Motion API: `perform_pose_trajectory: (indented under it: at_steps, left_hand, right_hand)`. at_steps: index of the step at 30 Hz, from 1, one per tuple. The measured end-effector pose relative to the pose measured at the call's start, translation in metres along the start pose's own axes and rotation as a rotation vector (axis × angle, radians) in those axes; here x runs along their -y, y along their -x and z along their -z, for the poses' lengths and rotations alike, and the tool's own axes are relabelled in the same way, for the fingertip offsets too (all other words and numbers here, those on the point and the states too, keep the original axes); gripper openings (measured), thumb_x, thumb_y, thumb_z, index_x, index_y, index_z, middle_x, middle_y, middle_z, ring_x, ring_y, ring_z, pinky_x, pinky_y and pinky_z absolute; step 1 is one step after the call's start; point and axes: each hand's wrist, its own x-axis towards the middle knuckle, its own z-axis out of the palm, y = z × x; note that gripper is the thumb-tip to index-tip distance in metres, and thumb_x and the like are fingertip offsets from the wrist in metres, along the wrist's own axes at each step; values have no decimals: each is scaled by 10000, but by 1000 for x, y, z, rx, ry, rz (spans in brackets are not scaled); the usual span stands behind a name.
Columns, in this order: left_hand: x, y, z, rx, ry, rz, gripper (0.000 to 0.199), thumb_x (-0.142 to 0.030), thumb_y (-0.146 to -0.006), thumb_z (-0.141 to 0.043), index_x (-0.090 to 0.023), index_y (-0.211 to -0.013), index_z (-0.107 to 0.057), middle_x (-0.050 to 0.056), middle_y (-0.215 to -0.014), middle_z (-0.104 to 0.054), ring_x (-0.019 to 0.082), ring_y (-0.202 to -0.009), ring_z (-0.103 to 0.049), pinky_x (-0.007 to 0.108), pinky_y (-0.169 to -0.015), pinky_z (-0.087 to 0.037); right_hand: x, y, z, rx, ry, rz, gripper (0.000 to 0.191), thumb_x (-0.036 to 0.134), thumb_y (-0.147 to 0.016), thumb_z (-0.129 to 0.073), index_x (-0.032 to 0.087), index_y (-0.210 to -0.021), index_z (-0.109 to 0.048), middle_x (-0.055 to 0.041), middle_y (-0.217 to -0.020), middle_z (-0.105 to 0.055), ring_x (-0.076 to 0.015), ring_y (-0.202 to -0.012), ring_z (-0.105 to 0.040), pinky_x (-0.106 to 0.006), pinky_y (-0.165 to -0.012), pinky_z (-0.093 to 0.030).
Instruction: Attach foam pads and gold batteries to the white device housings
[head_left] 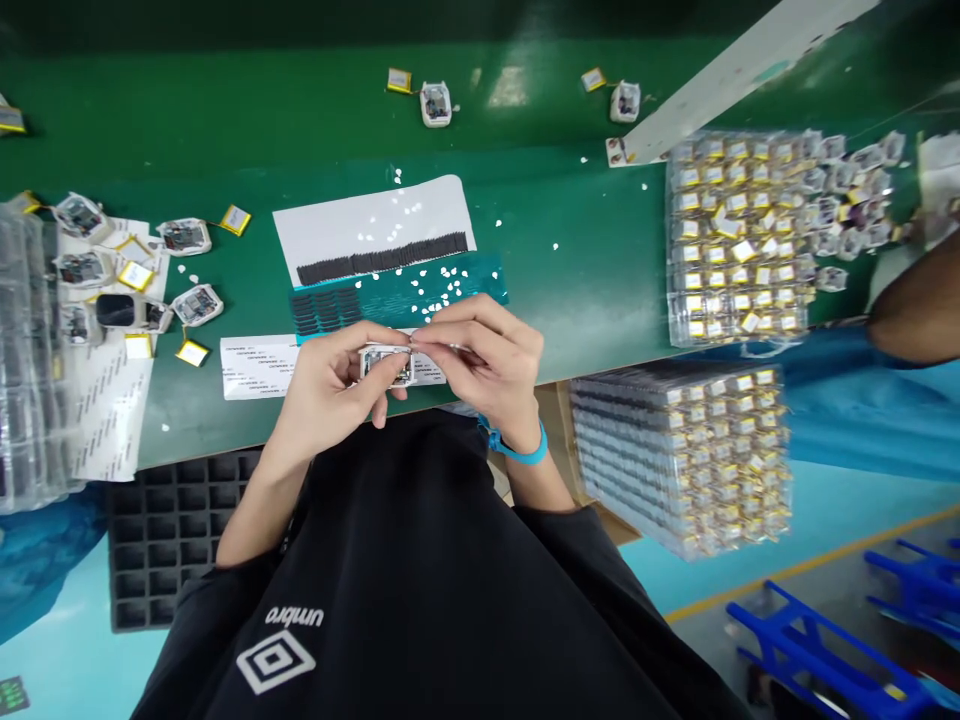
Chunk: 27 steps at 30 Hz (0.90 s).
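Note:
My left hand [322, 385] holds a small white-framed electronic module [386, 366] with a circuit board showing inside it. My right hand [480, 360] pinches the module's upper edge between its fingertips. Anything small between those fingertips is too hidden to name. A printed white label sheet [255, 367] lies just under my hands. Beyond them are a teal sheet [457, 285] dotted with small white pieces and a white backing sheet [375, 215] carrying a row of black foam strips. A blue band [517, 447] circles my right wrist.
Clear trays of yellow-tabbed batteries [739, 240] are stacked to the right, with another stack [682, 460] lower down. Similar modules with batteries [184, 237] lie at the left. A co-worker's arm [919, 310] enters at right. Below are a black grid tray [172, 530] and blue racks [825, 650].

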Motion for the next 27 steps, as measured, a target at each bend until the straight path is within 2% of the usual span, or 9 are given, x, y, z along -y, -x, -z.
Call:
perform_pose_trajectory:
  at_steps: [5, 8, 11, 13, 16, 18, 22, 25, 27]
  left_hand:
    - [5, -3, -6, 25, 86, 53, 199, -377, -922, -774, -183, -957, -745, -65, -489, -603, 154, -378, -638, 262, -464, -613]
    - [6, -4, -10, 30, 77, 54, 171, -348, -932, -754, -180, -958, -743, -68, -474, -592, 153, -398, -649, 274, -534, -648]
    - [8, -4, -12, 36, 49, 58, 133, -306, -939, -723, -181, -983, -739, -51, -539, -628, 155, -429, -666, 249, -478, -594]
    - [10, -4, -13, 26, 38, 56, 107, -258, -945, -693, -182, -1010, -730, -38, -590, -647, 150, -447, -671, 227, -429, -532]
    - [13, -3, -14, 19, 4, 34, 113, -223, -965, -647, -196, -1062, -699, -31, -626, -649, 146, -477, -672, 223, -435, -511]
    - [15, -2, -15, 22, -30, 19, 128, -233, -987, -626, -216, -1106, -670, -35, -643, -646, 140, -477, -657, 247, -498, -564]
    - [16, 2, -18, 5, -78, 8, 107, -241, -1026, -599, -248, -1133, -595, -76, -565, -570, 140, -457, -619, 295, -642, -646]
    - [15, 5, -19, 18, -104, -7, 100, -254, -1042, -591, -259, -1131, -546, -98, -549, -525, 137, -441, -591, 309, -673, -655]
    - [15, 5, -20, 23, -138, -18, 94, -266, -1050, -584, -260, -1128, -531, -87, -599, -561, 131, -455, -601, 296, -643, -638]
  right_hand:
    - [0, 12, 8, 125, 171, 30, 322, -22, -948, -554, 183, -1119, -734, -38, -1050, -781, -131, -910, -755, -218, -667, -574]
    - [0, 17, 12, 176, 278, 34, 319, -6, -962, -525, 176, -1147, -710, -33, -1084, -794, -125, -918, -767, -205, -620, -549]
    - [-2, 19, 14, 157, 368, -35, 273, 39, -988, -523, 178, -1143, -699, -28, -1057, -799, -131, -894, -773, -213, -614, -558]
    - [-5, 20, 16, 146, 417, -75, 306, 57, -1003, -513, 191, -1213, -689, -36, -1130, -799, -145, -968, -780, -218, -659, -590]
    - [-7, 22, 20, 217, 397, -10, 393, 54, -1015, -502, 235, -1327, -658, -28, -1264, -777, -137, -1076, -770, -208, -726, -619]
    - [-7, 24, 22, 246, 386, 55, 398, 35, -1016, -484, 234, -1303, -677, -19, -1235, -788, -121, -1026, -777, -196, -709, -611]
    - [-6, 24, 19, 173, 410, 109, 360, 14, -1020, -450, 196, -1187, -711, -18, -1110, -814, -106, -878, -779, -201, -618, -569]
    - [-2, 23, 17, 181, 425, 133, 341, 9, -1027, -453, 185, -1178, -702, -21, -1107, -818, -104, -875, -780, -206, -590, -544]
    - [2, 23, 15, 227, 490, 137, 324, 33, -1039, -461, 191, -1182, -705, -18, -1108, -820, -104, -836, -776, -213, -564, -532]
